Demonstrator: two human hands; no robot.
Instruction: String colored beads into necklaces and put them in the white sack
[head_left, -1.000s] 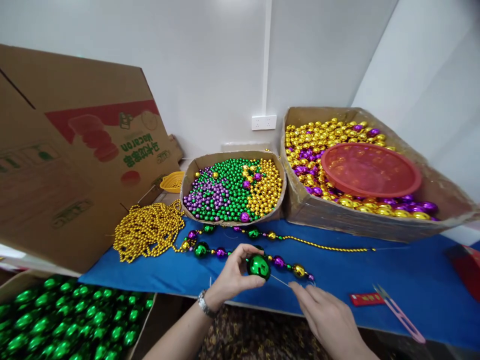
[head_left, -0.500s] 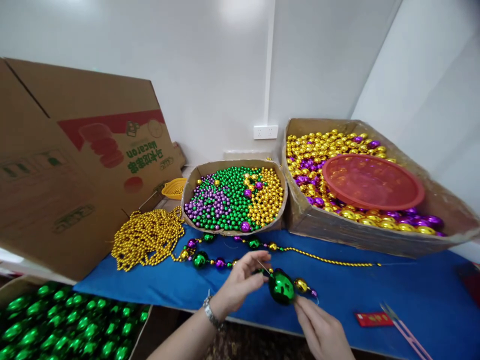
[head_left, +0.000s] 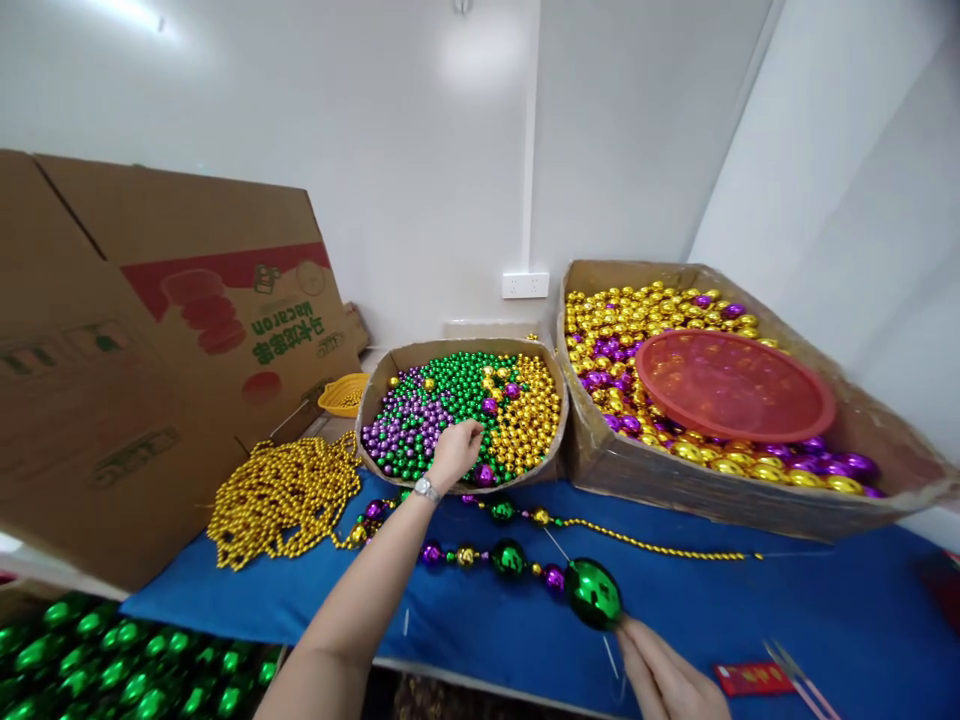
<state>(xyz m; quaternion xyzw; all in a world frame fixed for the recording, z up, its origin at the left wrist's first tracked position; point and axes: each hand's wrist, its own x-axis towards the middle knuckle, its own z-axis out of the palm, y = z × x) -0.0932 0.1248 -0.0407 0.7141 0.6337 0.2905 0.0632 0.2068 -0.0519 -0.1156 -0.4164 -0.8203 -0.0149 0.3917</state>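
My left hand (head_left: 454, 450) reaches into the small cardboard tray (head_left: 375, 385) of small green, purple and gold beads, fingers curled down among them; what they hold is hidden. My right hand (head_left: 660, 678) sits at the bottom edge, fingertips pinched at the large green bead (head_left: 593, 593), the last on a strand of green, purple and gold beads (head_left: 480, 555) lying on the blue cloth (head_left: 787, 600). A thin needle or wire (head_left: 556, 545) sticks up from that bead.
A big box (head_left: 720, 495) of gold and purple balls with a red plastic basin (head_left: 731, 385) stands at right. Gold bead chains (head_left: 281, 495) are heaped at left beside a tilted carton (head_left: 150, 340). Green balls (head_left: 112, 660) fill a box lower left. Scissors (head_left: 795, 675) and a red packet (head_left: 754, 678) lie near the right front.
My left hand let go of the large green bead and moved up into the small bead tray. The green bead slid right along the strand, now at my right fingertips.
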